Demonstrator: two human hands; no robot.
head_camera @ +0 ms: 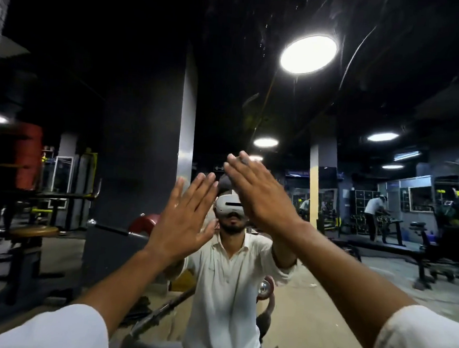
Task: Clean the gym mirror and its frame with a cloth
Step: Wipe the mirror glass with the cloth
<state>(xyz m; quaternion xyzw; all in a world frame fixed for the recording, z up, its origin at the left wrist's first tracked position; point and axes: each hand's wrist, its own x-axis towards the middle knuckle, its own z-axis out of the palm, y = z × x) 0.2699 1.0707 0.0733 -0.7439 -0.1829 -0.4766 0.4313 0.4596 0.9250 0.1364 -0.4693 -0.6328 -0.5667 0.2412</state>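
So the mirror (229, 66) is pretty much the whole view here, with the gym seen reflected in it. Both hands are raised in front of it near the middle. The left hand (185, 219) is spread flat, fingers straight and a bit fanned, and nothing is held in it. The right hand (259, 194) is found at about 2 o'clock from the left one, fingers straight and close together, and nothing is gripped there either. The two hands are near each other but apart. Whether the palms are actually pressed on the glass can't be told from this angle; they may just be held near it.

White sleeves (422, 339) are seen at 5 and 7 o'clock. Faint streaks (356, 52) are spotted on the glass at around 1 o'clock, beside the reflected ceiling light (308, 54). A dark pillar (144, 141) is reflected at 10 o'clock, a weight bench (379, 249) at 4 o'clock, and another person (374, 209) at 3 o'clock.
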